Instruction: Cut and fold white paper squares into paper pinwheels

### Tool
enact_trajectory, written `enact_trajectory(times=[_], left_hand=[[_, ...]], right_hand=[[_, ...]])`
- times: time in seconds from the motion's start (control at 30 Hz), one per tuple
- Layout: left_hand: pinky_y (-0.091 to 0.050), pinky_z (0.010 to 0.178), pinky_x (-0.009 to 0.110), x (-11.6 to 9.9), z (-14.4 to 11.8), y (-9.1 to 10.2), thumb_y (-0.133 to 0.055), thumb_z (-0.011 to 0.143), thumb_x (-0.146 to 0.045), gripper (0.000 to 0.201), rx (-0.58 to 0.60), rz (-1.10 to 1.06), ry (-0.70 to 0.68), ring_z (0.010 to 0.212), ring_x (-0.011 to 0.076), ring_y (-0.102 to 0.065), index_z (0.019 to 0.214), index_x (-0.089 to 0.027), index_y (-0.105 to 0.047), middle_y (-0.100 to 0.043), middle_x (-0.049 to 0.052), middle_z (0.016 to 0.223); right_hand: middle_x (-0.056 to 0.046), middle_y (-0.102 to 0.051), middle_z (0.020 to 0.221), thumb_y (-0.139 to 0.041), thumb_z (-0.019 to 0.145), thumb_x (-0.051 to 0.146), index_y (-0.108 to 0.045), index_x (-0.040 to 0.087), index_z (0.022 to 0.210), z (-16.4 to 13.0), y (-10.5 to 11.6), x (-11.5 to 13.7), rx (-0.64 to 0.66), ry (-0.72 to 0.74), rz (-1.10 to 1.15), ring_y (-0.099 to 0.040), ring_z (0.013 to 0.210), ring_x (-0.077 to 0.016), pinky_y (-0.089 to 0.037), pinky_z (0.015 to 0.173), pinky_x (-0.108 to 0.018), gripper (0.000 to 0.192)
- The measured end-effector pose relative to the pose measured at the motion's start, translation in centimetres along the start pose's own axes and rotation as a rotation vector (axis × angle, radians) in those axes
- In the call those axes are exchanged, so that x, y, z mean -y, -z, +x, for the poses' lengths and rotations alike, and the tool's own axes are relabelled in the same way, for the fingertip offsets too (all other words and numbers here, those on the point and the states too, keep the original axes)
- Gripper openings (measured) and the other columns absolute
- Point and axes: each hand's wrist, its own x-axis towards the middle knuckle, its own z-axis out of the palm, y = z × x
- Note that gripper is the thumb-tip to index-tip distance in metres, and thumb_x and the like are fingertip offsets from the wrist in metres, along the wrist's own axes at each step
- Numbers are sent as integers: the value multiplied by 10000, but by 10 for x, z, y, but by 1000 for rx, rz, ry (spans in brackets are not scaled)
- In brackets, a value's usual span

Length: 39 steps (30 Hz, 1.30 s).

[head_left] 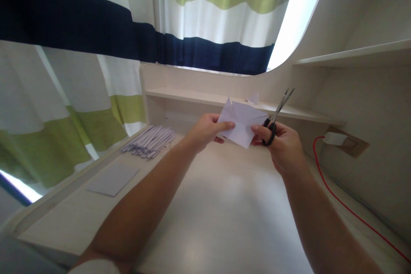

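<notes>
My left hand (207, 130) pinches the left edge of a folded white paper (241, 123) held up above the desk. The paper has pointed flaps and cut slits. My right hand (282, 143) grips black-handled scissors (275, 116), blades pointing up and to the right, slightly apart. The fingertips of that hand also touch the paper's right edge. Both hands hover over the white desk (224, 205).
A pile of paper strips (150, 140) lies at the desk's back left. A flat white sheet (113, 179) lies nearer on the left. A red cable (340, 201) runs along the right side from a wall socket (335, 138). Shelves and a striped curtain stand behind.
</notes>
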Motion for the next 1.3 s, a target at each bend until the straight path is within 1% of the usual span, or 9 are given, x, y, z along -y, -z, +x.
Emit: enact_trajectory(times=[0.1,0.2,0.3,0.4,0.53,0.67,0.9,1.03,1.3], left_hand=[[-507,521,210,-6,1,12,-901,660,-432,433,-60,-38,-63,710,147,-671,945,-128,-786,-766,101,897],[-513,522,207,-14,0,25,-911,659,-438,431,-103,-65,-124,719,148,-681,931,-131,-780,-769,96,911],[-525,534,209,-22,-4,33,-907,674,-447,433,-132,-69,-161,717,147,-691,943,-131,-783,-777,97,921],[-527,541,210,-29,-10,34,-906,671,-450,439,-169,-54,-199,701,143,-690,947,-130,-787,-782,93,903],[-525,545,213,-33,-14,28,-898,674,-477,451,-212,3,-254,709,151,-694,945,-133,-793,-790,96,902],[-524,538,222,-33,-14,22,-891,672,-488,450,-216,45,-276,684,151,-682,931,-132,-799,-789,95,874],[-526,534,221,-29,-11,18,-885,670,-475,445,-234,40,-271,679,145,-680,936,-130,-799,-785,95,876],[-527,541,226,-28,-10,18,-873,675,-490,443,-233,48,-277,667,143,-676,927,-133,-798,-781,91,856],[-531,550,222,-27,-10,17,-880,684,-480,434,-225,46,-271,701,149,-691,945,-141,-804,-790,91,886]], right_hand=[[-70,-735,801,-832,794,586,-737,176,823,3,13,8,168,-129,-103,-681,677,-190,-561,641,-330,422],[-110,-754,913,-777,821,654,-761,168,870,3,22,14,430,-209,-249,-706,828,-232,-565,694,-336,489],[-113,-751,948,-800,809,629,-782,167,924,1,24,17,629,-222,-325,-683,877,-241,-540,715,-332,477],[-95,-723,910,-785,822,626,-775,167,943,-1,19,16,729,-207,-319,-650,832,-226,-507,696,-327,475],[-57,-658,847,-756,859,603,-742,171,918,-4,11,14,792,-200,-300,-570,768,-188,-432,656,-304,436],[-23,-584,801,-750,888,549,-700,176,866,-6,6,12,813,-199,-278,-474,723,-153,-349,631,-291,378],[8,-507,754,-741,903,525,-665,178,834,-8,5,13,822,-207,-278,-395,673,-129,-286,612,-292,361],[15,-489,744,-742,901,521,-656,182,826,-8,5,12,818,-211,-292,-389,667,-128,-282,612,-294,357],[-2,-513,758,-719,904,556,-652,183,810,-8,3,13,799,-213,-287,-414,685,-141,-295,615,-297,391]])
